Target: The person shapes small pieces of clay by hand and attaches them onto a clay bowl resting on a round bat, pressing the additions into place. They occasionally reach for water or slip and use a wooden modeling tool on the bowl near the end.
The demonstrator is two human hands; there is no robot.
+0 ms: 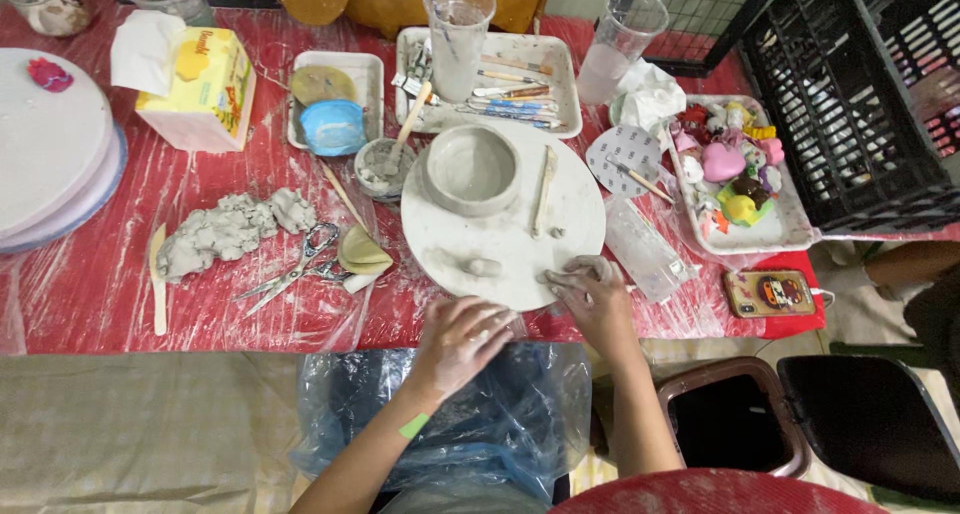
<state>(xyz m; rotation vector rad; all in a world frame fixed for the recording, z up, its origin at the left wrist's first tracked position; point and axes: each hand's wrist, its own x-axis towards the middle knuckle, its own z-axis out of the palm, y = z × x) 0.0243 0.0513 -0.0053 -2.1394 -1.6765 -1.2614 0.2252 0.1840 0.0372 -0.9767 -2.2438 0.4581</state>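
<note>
Clay-smeared right hand (592,286) presses a grey clay lump (585,267) on the round white board's (500,239) lower right edge, left hand (462,339) loosely curled, empty, at lower centre.

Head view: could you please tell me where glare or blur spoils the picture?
Head view: glare streaks the crinkled clear plastic sheet over the red table; the wide lens bows the table edge; the clay-smeared left hand looks slightly soft, while the grey clay bowl on the round white board stays sharp.
</note>
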